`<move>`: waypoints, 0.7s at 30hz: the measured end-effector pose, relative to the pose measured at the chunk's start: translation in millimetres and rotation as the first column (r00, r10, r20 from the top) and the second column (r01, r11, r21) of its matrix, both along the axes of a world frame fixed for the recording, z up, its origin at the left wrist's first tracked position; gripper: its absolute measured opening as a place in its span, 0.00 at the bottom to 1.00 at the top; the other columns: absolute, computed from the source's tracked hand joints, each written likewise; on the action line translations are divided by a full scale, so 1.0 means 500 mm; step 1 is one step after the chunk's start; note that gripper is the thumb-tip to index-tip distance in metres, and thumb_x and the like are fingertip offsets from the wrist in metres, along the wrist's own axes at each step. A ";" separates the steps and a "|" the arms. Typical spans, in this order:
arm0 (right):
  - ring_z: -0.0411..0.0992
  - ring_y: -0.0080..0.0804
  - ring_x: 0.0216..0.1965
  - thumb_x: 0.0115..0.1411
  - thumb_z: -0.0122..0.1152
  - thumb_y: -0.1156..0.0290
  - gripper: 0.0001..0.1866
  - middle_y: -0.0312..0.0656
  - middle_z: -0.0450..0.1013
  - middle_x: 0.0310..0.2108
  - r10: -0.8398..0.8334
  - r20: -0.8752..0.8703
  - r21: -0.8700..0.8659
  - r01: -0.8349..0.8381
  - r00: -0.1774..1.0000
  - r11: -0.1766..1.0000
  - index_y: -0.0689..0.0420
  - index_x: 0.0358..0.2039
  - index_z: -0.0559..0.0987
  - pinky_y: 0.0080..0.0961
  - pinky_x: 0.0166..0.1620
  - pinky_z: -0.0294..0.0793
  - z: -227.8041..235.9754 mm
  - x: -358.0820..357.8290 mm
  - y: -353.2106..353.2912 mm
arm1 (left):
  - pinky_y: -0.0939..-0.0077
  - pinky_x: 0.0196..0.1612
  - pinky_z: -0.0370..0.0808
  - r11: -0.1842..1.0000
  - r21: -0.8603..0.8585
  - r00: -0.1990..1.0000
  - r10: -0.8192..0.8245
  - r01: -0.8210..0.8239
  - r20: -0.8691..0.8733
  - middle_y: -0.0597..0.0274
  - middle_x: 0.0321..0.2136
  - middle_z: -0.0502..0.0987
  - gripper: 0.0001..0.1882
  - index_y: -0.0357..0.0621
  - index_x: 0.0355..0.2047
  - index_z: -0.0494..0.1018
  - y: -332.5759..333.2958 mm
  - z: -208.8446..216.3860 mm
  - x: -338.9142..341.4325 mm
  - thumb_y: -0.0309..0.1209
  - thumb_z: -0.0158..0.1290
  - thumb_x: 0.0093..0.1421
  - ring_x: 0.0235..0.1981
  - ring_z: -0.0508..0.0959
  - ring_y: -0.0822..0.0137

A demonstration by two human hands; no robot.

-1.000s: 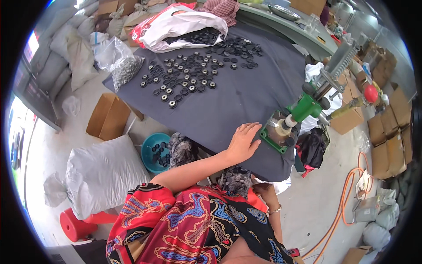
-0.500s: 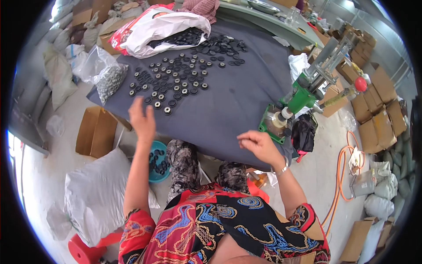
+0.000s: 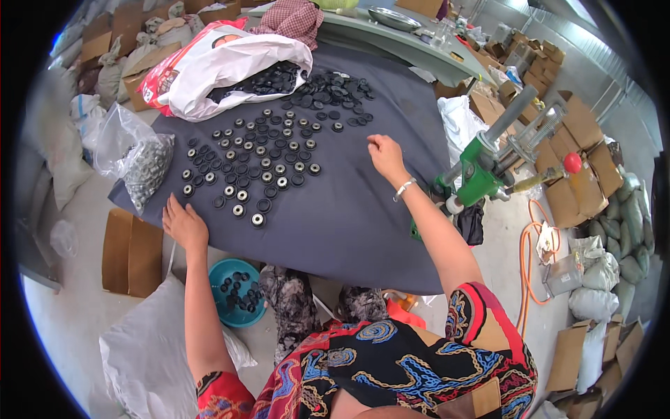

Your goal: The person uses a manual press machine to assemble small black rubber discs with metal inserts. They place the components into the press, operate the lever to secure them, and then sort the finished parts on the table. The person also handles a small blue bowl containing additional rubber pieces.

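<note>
My left hand (image 3: 185,222) rests flat at the cloth's left front edge, fingers spread, holding nothing. Just beyond it stands a clear plastic bag (image 3: 148,164) of small silvery metal parts. My right hand (image 3: 386,155) is over the cloth right of the round pieces; its fingers are curled together, and anything between them is hidden. Between my hands lie many black round caps, some with metal rings inside, such as the nearest ringed cap (image 3: 258,221). Farther back is a heap of plain black caps (image 3: 335,91), beside a white and red sack (image 3: 209,66) holding more.
A green hand press (image 3: 481,167) with a red-knobbed lever stands on the right, partly behind my right forearm. Below the table are a teal basin (image 3: 237,318) with black caps, a cardboard box (image 3: 132,253) and a white sack (image 3: 150,342). A grey-green table (image 3: 377,35) adjoins behind.
My right hand has moved from in front of the press, forward and slightly left over the cloth. My left hand has come down onto the cloth edge. The view has shifted.
</note>
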State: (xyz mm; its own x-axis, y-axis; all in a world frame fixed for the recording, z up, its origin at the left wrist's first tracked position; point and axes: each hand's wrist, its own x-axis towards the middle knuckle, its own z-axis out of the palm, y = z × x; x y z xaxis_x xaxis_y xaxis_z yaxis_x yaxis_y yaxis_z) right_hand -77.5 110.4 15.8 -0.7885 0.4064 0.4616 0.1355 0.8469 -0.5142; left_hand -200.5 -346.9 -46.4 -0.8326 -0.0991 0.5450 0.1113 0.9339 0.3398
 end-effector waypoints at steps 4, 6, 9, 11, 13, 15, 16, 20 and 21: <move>0.74 0.47 0.45 0.59 0.52 0.73 0.13 0.50 0.75 0.45 -0.056 0.020 0.134 0.053 0.998 0.990 0.58 0.41 0.81 0.39 0.49 0.73 -0.027 -0.106 0.039 | 0.50 0.64 0.52 0.999 -0.032 1.000 0.006 -0.005 0.028 0.51 0.59 0.67 0.23 0.40 0.59 0.63 -0.003 0.006 0.004 0.31 0.45 0.63 0.63 0.60 0.48; 0.73 0.47 0.48 0.59 0.51 0.73 0.13 0.49 0.74 0.47 -0.035 0.054 0.221 0.023 0.998 0.975 0.57 0.41 0.81 0.39 0.51 0.72 -0.048 -0.147 0.051 | 0.50 0.64 0.52 0.999 -0.049 0.999 0.005 -0.004 0.035 0.51 0.59 0.67 0.22 0.40 0.57 0.65 -0.005 0.008 0.006 0.30 0.45 0.63 0.63 0.60 0.48; 0.72 0.47 0.50 0.58 0.49 0.75 0.14 0.48 0.74 0.49 -0.047 0.121 0.364 0.000 0.992 0.931 0.56 0.42 0.82 0.38 0.53 0.71 -0.085 -0.194 0.086 | 0.50 0.65 0.51 0.999 -0.054 0.999 -0.003 0.005 0.038 0.52 0.59 0.67 0.20 0.39 0.55 0.69 0.002 0.013 0.006 0.29 0.45 0.63 0.63 0.60 0.48; 0.71 0.47 0.51 0.57 0.48 0.77 0.16 0.48 0.73 0.50 -0.088 0.106 0.400 0.038 0.991 0.916 0.55 0.42 0.82 0.39 0.54 0.70 -0.105 -0.212 0.130 | 0.51 0.65 0.51 0.999 -0.039 0.999 -0.028 0.029 0.034 0.52 0.59 0.67 0.19 0.39 0.54 0.70 0.011 0.014 0.003 0.29 0.45 0.62 0.63 0.60 0.48; 0.69 0.46 0.53 0.55 0.49 0.77 0.16 0.45 0.74 0.50 -0.119 0.200 0.406 0.028 0.973 0.913 0.54 0.41 0.83 0.38 0.54 0.69 -0.076 -0.239 0.111 | 0.51 0.64 0.51 0.999 -0.046 0.999 -0.012 0.014 0.038 0.52 0.59 0.67 0.19 0.39 0.53 0.70 0.000 0.013 0.011 0.29 0.45 0.62 0.63 0.60 0.48; 0.69 0.45 0.53 0.55 0.50 0.75 0.16 0.44 0.74 0.49 -0.134 0.300 0.417 -0.003 0.944 0.909 0.53 0.41 0.83 0.38 0.54 0.69 -0.012 -0.260 0.060 | 0.51 0.64 0.51 0.999 -0.047 1.000 -0.005 0.006 0.029 0.52 0.59 0.68 0.19 0.39 0.52 0.71 -0.009 0.009 0.017 0.29 0.45 0.62 0.63 0.60 0.48; 0.69 0.43 0.51 0.58 0.52 0.69 0.13 0.42 0.76 0.46 0.008 0.232 0.419 -0.107 0.973 0.902 0.52 0.40 0.83 0.44 0.50 0.68 -0.022 -0.280 0.070 | 0.51 0.64 0.51 0.999 -0.046 1.000 -0.015 0.016 0.017 0.52 0.58 0.68 0.18 0.39 0.52 0.71 -0.008 0.008 0.015 0.29 0.45 0.62 0.62 0.60 0.48; 0.69 0.46 0.52 0.62 0.49 0.53 0.19 0.39 0.76 0.48 0.289 0.374 0.202 -0.382 0.881 0.902 0.48 0.43 0.82 0.46 0.53 0.67 -0.031 -0.353 0.059 | 0.51 0.65 0.51 0.998 -0.052 0.999 -0.041 0.040 -0.006 0.52 0.58 0.68 0.18 0.40 0.51 0.72 -0.003 0.006 0.006 0.28 0.45 0.62 0.62 0.61 0.48; 0.70 0.46 0.52 0.62 0.48 0.51 0.20 0.40 0.76 0.49 0.259 0.372 0.171 -0.340 0.891 0.925 0.48 0.44 0.82 0.45 0.53 0.67 -0.038 -0.366 0.064 | 0.51 0.64 0.51 0.998 -0.047 0.999 -0.040 0.040 -0.003 0.53 0.58 0.68 0.18 0.40 0.52 0.72 -0.001 0.009 0.006 0.28 0.45 0.62 0.62 0.61 0.48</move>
